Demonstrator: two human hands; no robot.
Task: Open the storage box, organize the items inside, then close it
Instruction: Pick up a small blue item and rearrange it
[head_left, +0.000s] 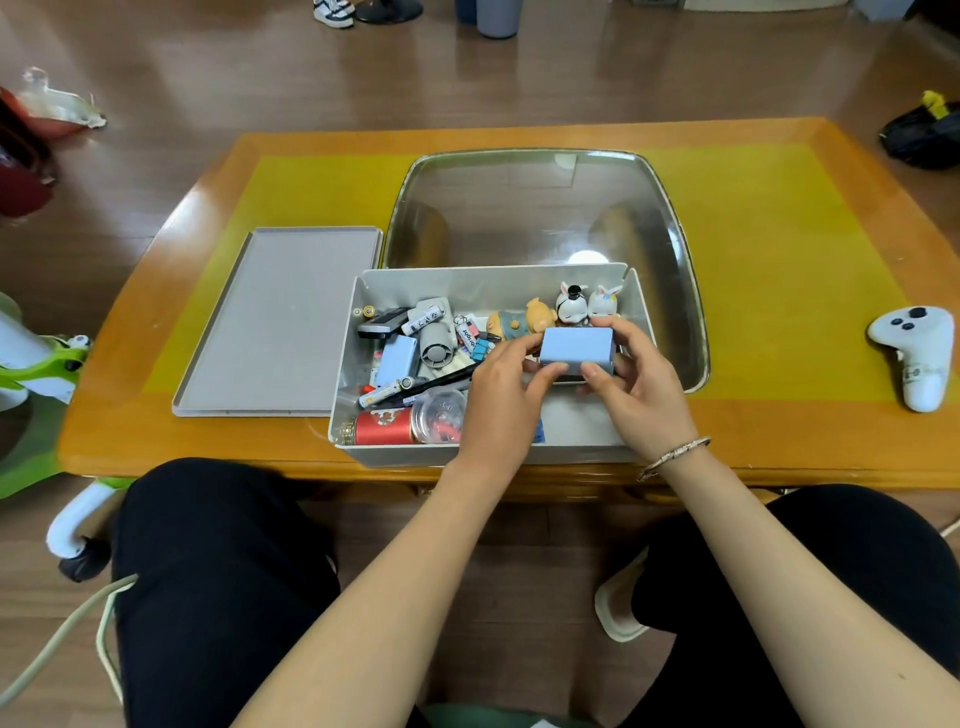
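The grey storage box (358, 452) stands open at the table's near edge. Its flat grey lid (280, 322) lies on the table to its left. Both hands hold a small light-blue box (574, 348) above the right half of the storage box: my left hand (506, 395) grips its left end, my right hand (634, 384) its right end. Behind it stand small figurines (587, 304). The left half holds a jumble: batteries, a red can (384, 426), a grey mini fan (436, 348), another pale-blue box (397, 361), pens.
A large shiny metal tray (670, 208) lies behind the storage box. A white game controller (917, 353) rests at the table's right. The wooden table (156, 441) has a yellow mat. My knees are under the near edge; a green-white toy is left on the floor.
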